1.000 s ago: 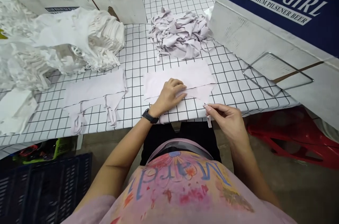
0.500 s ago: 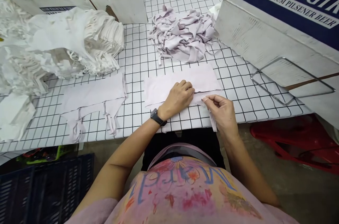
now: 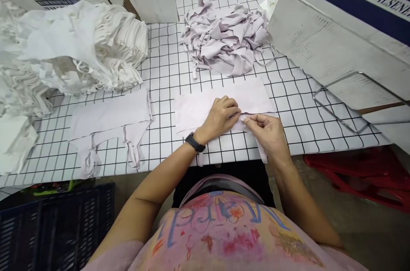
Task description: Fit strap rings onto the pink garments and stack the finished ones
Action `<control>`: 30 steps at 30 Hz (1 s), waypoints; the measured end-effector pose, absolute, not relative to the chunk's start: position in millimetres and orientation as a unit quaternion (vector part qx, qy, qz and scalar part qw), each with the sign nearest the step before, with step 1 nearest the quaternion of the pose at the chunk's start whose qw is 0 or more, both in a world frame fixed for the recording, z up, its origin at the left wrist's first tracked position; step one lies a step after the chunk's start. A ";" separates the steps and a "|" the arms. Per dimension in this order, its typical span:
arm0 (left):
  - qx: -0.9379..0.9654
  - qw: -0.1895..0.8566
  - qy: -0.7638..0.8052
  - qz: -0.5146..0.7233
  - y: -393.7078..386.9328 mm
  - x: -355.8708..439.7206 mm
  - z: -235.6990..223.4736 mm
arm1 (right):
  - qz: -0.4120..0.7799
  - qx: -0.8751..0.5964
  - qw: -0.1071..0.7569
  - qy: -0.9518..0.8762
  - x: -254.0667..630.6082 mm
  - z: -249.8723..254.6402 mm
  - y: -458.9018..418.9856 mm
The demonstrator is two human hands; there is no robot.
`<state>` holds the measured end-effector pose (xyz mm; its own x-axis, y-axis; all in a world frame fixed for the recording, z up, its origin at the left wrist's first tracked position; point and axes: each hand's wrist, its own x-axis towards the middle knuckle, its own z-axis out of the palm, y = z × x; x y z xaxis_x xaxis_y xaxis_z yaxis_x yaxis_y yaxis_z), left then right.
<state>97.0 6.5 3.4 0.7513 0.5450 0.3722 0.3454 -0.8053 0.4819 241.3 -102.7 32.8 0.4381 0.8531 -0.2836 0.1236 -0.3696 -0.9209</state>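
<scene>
While a lilac strapped garment piece (image 3: pixel 109 113) lies flat at the left of the checked tabletop (image 3: pixel 160 57), a second lilac garment panel (image 3: pixel 198 100) is spread in front of the person, its near edge under the left hand (image 3: pixel 222 113), whose fingers are bunched together, though whether they pinch fabric I cannot tell. The right hand (image 3: pixel 269 132) has moved in beside them, thumb and forefinger pinching the panel's lower flap, so that this flap now appears drawn up close to the panel's seam.
</scene>
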 end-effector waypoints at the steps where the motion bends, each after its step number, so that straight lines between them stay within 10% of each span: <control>1: 0.920 0.184 0.232 0.257 6.2 97.1 2.6 | 0.410 -0.719 0.441 -0.348 241.6 31.7 -101.1; 30: 0.951 0.123 0.168 0.228 4.2 98.8 1.9 | 0.479 -0.728 0.341 -0.351 256.1 43.7 -79.5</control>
